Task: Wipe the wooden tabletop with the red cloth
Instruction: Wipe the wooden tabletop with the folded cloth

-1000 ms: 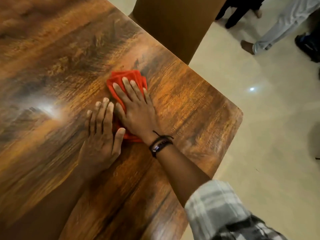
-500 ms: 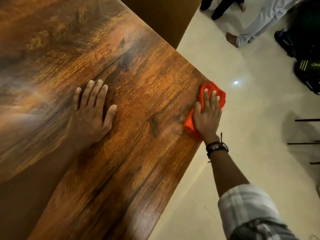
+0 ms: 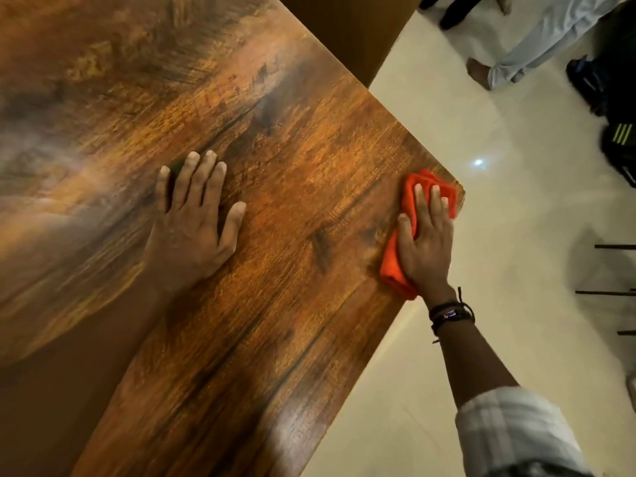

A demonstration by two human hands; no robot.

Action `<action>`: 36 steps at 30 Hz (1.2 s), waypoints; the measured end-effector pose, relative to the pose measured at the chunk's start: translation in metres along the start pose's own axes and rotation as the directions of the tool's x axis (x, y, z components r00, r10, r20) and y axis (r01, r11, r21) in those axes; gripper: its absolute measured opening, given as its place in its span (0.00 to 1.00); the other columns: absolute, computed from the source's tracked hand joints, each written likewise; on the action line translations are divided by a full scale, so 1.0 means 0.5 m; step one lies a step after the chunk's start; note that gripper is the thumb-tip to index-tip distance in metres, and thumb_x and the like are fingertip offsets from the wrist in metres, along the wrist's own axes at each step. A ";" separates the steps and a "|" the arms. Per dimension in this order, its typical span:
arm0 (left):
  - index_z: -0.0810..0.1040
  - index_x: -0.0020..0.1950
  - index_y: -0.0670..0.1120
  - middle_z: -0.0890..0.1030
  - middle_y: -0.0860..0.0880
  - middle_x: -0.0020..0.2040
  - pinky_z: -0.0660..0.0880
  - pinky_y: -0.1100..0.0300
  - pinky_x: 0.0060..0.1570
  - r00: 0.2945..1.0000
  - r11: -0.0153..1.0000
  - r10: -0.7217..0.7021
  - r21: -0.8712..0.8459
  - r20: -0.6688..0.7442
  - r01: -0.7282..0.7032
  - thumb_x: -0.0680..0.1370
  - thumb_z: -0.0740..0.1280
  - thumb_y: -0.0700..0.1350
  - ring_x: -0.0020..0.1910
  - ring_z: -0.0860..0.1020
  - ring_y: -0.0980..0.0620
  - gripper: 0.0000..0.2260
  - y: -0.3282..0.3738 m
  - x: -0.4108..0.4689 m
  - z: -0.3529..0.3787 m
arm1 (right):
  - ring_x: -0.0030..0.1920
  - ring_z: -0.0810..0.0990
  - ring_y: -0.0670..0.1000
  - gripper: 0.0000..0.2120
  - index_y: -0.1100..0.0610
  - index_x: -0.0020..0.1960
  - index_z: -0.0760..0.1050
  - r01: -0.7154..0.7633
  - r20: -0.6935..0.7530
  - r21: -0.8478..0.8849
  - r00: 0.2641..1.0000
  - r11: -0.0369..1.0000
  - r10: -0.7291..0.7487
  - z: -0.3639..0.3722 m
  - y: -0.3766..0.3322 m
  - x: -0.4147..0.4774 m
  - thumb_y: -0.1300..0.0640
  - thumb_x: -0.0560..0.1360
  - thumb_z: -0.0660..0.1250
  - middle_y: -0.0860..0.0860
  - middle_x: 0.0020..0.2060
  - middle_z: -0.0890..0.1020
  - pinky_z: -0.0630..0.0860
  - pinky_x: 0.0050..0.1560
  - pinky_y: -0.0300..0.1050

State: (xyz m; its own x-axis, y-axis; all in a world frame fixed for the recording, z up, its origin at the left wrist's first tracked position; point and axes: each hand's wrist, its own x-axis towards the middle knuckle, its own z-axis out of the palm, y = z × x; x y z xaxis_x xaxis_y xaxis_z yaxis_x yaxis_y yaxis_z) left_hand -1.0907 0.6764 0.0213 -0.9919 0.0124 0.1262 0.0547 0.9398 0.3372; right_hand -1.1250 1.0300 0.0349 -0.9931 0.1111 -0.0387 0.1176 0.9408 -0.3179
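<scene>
Right grip (image 3: 425,242) is flat, not clenched, pressing the crumpled red cloth (image 3: 392,266) into the glossy wooden tabletop's (image 3: 292,304) right corner. Left grip (image 3: 196,228) lies splayed and released, probably bracing that reach.

We are laying our right hand (image 3: 425,246) flat on the cloth (image 3: 392,270), which is lying at the right corner of the tabletop (image 3: 292,321), running along the right edge and reaching almost to the corner's tip. Our left hand (image 3: 196,228) is resting flat on the tabletop too, well apart from the cloth on its left, toward the middle. Our right forearm is reaching in from beyond the right edge, crossing over the floor (image 3: 481,253). Behind the far edge a chair back (image 3: 344,29) is standing close against the table. On the floor beyond the corner, another person's legs (image 3: 537,46) are standing, with a bag (image 3: 619,142) lying to their right.
</scene>
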 end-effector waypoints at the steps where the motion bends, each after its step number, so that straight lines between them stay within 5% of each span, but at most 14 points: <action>1: 0.61 0.78 0.41 0.61 0.43 0.80 0.47 0.41 0.78 1.000 1.000 0.001 0.011 0.005 -0.001 0.83 0.53 0.56 0.80 0.54 0.45 0.28 0.001 0.000 0.001 | 0.81 0.50 0.55 0.32 0.48 0.81 0.56 -0.062 -0.014 -0.013 0.998 0.998 0.062 0.002 -0.008 0.031 0.39 0.79 0.48 0.51 0.81 0.54 0.49 0.79 0.61; 6: 0.62 0.78 0.41 0.60 0.43 0.80 0.50 0.39 0.77 0.999 1.000 -0.015 0.018 0.030 0.014 0.83 0.53 0.56 0.80 0.54 0.46 0.28 0.005 0.003 0.002 | 0.81 0.43 0.54 0.31 0.46 0.82 0.47 -0.042 0.040 -0.039 0.998 0.998 0.044 0.034 -0.122 0.181 0.40 0.81 0.44 0.50 0.82 0.47 0.39 0.79 0.59; 20: 0.59 0.80 0.43 0.57 0.46 0.81 0.51 0.41 0.77 0.997 0.999 -0.042 0.038 0.060 0.040 0.84 0.50 0.57 0.81 0.50 0.48 0.28 -0.006 0.008 0.017 | 0.81 0.44 0.54 0.29 0.47 0.82 0.47 0.366 0.211 -0.050 0.913 0.929 -0.349 0.190 -0.645 0.545 0.42 0.83 0.49 0.51 0.82 0.47 0.40 0.79 0.59; 29: 0.57 0.80 0.42 0.57 0.43 0.81 0.49 0.42 0.78 0.998 0.998 -0.052 -0.043 -0.034 0.050 0.83 0.52 0.58 0.81 0.49 0.48 0.30 -0.002 0.002 0.010 | 0.81 0.48 0.51 0.27 0.44 0.81 0.52 0.696 0.281 0.036 0.682 0.717 -0.676 0.204 -0.612 0.311 0.44 0.84 0.53 0.49 0.82 0.51 0.44 0.79 0.55; 32: 0.63 0.77 0.41 0.64 0.43 0.77 0.51 0.40 0.77 0.990 0.989 -0.078 -0.134 -0.113 0.063 0.82 0.54 0.59 0.79 0.56 0.45 0.29 0.001 0.004 -0.005 | 0.81 0.50 0.52 0.29 0.44 0.80 0.54 0.728 0.266 0.068 0.646 0.682 -0.715 0.197 -0.555 0.196 0.39 0.81 0.48 0.50 0.81 0.53 0.46 0.78 0.56; 36: 0.69 0.72 0.41 0.70 0.42 0.72 0.59 0.38 0.72 0.934 0.900 -0.293 -0.389 -0.204 0.198 0.81 0.56 0.56 0.74 0.64 0.44 0.25 0.016 -0.085 -0.048 | 0.81 0.49 0.51 0.28 0.44 0.81 0.53 0.716 0.270 0.065 0.657 0.695 -0.704 0.179 -0.488 0.030 0.40 0.81 0.46 0.49 0.81 0.52 0.46 0.79 0.55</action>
State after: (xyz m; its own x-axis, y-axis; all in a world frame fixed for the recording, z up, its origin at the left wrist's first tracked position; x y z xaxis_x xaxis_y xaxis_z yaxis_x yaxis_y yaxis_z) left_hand -1.0455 0.6750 0.0409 -0.9191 -0.3339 0.2094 -0.1025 0.7156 0.6909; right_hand -1.1684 0.7736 0.0269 -0.7354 -0.6752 -0.0572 -0.6298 0.7121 -0.3103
